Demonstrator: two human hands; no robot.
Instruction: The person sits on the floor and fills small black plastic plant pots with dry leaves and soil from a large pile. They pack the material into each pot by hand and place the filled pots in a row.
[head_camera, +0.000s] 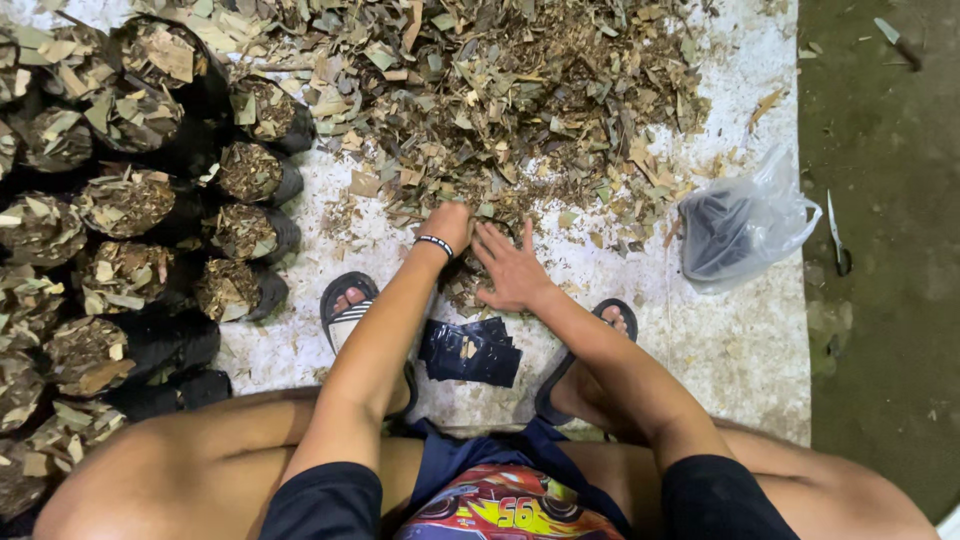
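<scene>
Hands, left (447, 222) and right (512, 268), press into leaf pile (500, 90) edge.

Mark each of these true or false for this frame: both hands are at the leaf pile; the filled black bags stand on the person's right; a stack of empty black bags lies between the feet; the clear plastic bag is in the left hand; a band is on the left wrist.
1. Both hands, left hand and right hand, are at the near edge of the leaf pile. True.
2. The filled black bags stand on the person's right. False: on the left.
3. The empty black bags lie between the feet. True.
4. The clear plastic bag is in the left hand. False: it lies on the sheet to the right, unheld.
5. A wristband is on the left wrist. True.
</scene>
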